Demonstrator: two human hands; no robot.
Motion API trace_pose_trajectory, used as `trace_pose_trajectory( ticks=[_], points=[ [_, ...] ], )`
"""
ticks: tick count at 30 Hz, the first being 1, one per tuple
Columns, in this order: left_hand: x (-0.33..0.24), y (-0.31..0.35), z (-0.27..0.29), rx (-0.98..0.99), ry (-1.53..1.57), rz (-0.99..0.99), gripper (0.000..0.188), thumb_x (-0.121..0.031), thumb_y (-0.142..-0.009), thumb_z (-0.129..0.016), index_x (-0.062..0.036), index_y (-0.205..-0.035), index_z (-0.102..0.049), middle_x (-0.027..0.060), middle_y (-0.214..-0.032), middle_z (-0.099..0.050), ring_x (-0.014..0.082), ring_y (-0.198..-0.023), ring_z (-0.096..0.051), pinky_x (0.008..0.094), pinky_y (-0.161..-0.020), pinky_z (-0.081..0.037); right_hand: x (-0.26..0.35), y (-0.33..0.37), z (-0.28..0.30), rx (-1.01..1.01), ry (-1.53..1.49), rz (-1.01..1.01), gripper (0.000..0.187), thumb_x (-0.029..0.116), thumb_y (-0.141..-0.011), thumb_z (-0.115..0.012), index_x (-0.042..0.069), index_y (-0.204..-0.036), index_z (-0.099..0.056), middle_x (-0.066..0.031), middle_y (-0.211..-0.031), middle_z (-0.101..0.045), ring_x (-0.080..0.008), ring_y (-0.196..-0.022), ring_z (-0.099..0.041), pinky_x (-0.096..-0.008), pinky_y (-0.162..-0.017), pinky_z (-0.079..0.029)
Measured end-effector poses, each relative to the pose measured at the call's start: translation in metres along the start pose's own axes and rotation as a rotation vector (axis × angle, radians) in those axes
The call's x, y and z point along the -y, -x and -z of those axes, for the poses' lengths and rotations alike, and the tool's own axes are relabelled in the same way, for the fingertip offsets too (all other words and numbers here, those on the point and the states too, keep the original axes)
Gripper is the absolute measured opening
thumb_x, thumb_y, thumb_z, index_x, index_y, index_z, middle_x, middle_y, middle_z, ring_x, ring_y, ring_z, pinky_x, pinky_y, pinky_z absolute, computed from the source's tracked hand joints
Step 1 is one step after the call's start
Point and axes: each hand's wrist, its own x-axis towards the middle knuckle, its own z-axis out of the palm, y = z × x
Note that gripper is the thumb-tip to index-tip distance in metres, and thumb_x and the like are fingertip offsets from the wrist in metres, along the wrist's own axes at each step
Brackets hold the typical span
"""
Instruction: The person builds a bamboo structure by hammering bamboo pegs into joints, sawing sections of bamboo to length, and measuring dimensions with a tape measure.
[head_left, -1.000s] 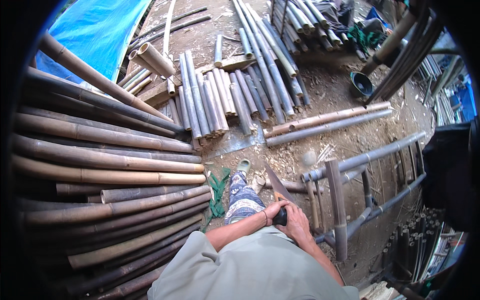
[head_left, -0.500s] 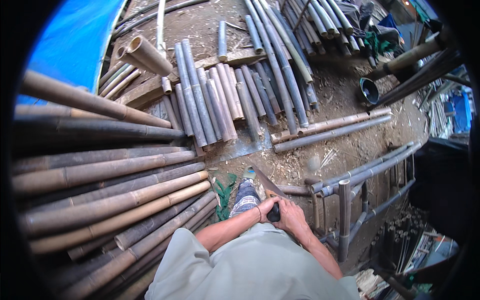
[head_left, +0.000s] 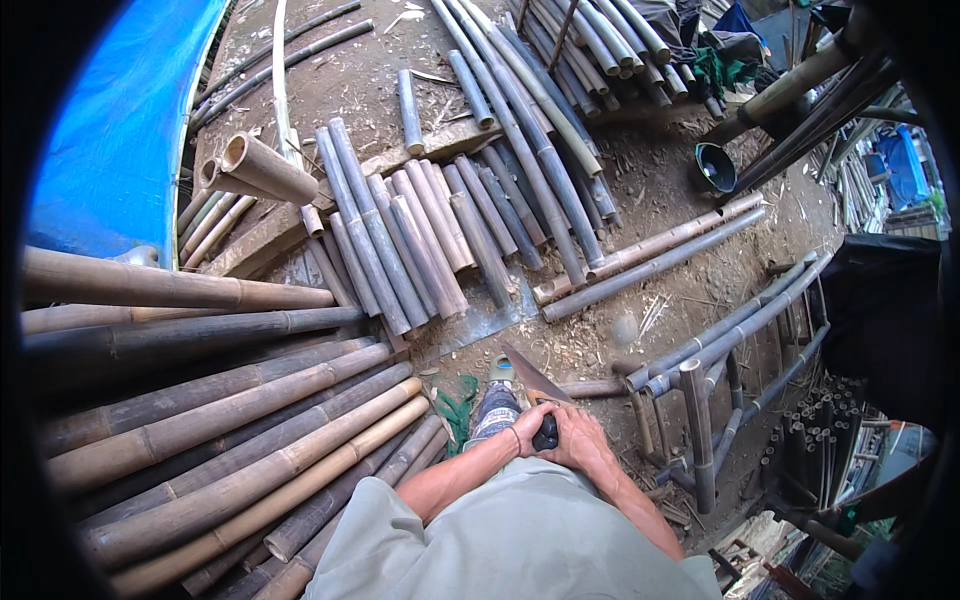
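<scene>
A handsaw with a dark blade is held in front of my waist, its blade pointing forward and a little left. My left hand is closed on the left side of its black handle. From the other side my right hand wraps the same handle, fingers bent. Some fingertips are hidden. Past the blade show my shoe and the end of a bamboo piece lying on the ground.
Long bamboo poles are stacked on my left. Cut bamboo lengths lie in a row ahead. To my right stands a bamboo frame. A blue tarp covers the far left, and a dark bowl-like container sits far right.
The view has turned slightly, so the bamboo ahead appears farther left and lower. Both hands keep their hold on the handsaw, nearly still before my waist.
</scene>
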Motion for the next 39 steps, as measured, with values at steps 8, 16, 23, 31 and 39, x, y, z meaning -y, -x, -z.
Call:
trace_pose_trajectory(
  ticks=[8,16,23,31,39],
  points=[
    [-0.01,0.004,-0.007,-0.072,-0.089,0.007,0.026,-0.037,-0.084,-0.055,-0.0134,-0.088,-0.063,0.0064,-0.078,-0.065,0.0215,-0.064,-0.066,0.0366,-0.058,-0.056,0.003,-0.01,0.008,0.106,0.019,-0.088,0.09,0.05,-0.057,-0.084,0.003,-0.126,-0.051,-0.0206,-0.122,-0.056,-0.0368,-0.117,-0.053,-0.0454,-0.096,-0.046],
    [-0.01,-0.003,-0.001,-0.161,-0.218,-0.107,0.055,-0.062,-0.081,-0.06,-0.0124,-0.105,-0.065,0.007,-0.088,-0.068,0.0209,-0.078,-0.066,0.036,-0.068,-0.056,0.015,-0.007,0.03,0.126,-0.04,-0.137,0.102,0.066,-0.056,-0.079,-0.006,-0.123,-0.052,-0.0268,-0.12,-0.056,-0.0403,-0.11,-0.058,-0.0451,-0.092,-0.049],
    [-0.016,0.004,-0.009,0.009,-0.232,-0.085,0.054,-0.056,-0.09,-0.054,-0.0108,-0.119,-0.06,0.0082,-0.11,-0.066,0.0214,-0.095,-0.065,0.0346,-0.082,-0.054,-0.013,-0.008,0.021,0.122,-0.203,-0.237,0.107,0.067,-0.049,-0.08,-0.009,-0.118,-0.053,-0.0253,-0.108,-0.064,-0.0362,-0.104,-0.062,-0.0411,-0.09,-0.05],
    [0.009,-0.011,-0.031,0.177,-0.556,0.029,0.051,-0.047,-0.093,-0.054,-0.0078,-0.126,-0.053,0.0062,-0.12,-0.061,0.0194,-0.103,-0.059,0.0351,-0.084,-0.051,-0.067,0.034,-0.029,-0.106,-0.597,-0.255,0.092,0.049,-0.047,-0.088,-0.009,-0.11,-0.054,-0.0247,-0.103,-0.064,-0.0347,-0.096,-0.064,-0.0383,-0.083,-0.05],
    [0.017,-0.068,0.006,-0.073,-1.796,-0.214,0.073,-0.057,-0.083,-0.059,0.0046,-0.121,-0.057,0.0266,-0.113,-0.063,0.0372,-0.105,-0.062,0.04,-0.093,-0.047,-0.127,0.134,-0.142,-0.237,-0.718,-0.709,0.102,0.048,-0.044,-0.091,-0.012,-0.115,-0.048,-0.0295,-0.109,-0.061,-0.0371,-0.105,-0.061,-0.0391,-0.091,-0.048]
  ],
)
